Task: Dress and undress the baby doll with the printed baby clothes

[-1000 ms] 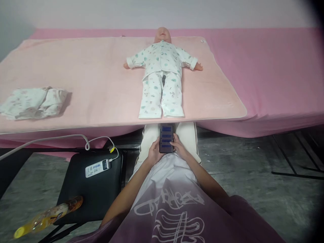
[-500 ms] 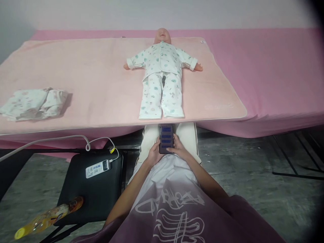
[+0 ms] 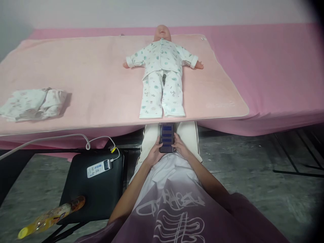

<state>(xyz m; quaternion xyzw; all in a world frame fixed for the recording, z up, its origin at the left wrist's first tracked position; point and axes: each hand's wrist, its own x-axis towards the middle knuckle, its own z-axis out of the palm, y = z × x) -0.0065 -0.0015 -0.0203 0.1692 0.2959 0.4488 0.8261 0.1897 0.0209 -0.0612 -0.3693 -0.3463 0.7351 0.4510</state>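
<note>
A dark smartphone (image 3: 167, 137) with blue bars on its lit screen rests over my lap, its far end at the bed's edge. My left hand (image 3: 155, 152) grips its left side, and my right hand (image 3: 181, 147) holds the right side with the thumb by the screen's lower edge. Beyond the phone, a baby doll (image 3: 163, 64) lies on its back with arms spread. It wears a white patterned buttoned top (image 3: 164, 55) and matching trousers (image 3: 162, 96). Neither hand touches the doll.
The doll lies on a light pink mat (image 3: 101, 74) over a pink sheet (image 3: 265, 67). Folded patterned clothes (image 3: 34, 104) lie at left. A black stool (image 3: 93, 195) carries a white power bank (image 3: 98, 168) with a cable (image 3: 63, 136) and a yellow-capped bottle (image 3: 50, 217).
My right thumb has moved from over the phone's lower screen to its right edge. The view has shifted very slightly; the doll and clothes stay in place.
</note>
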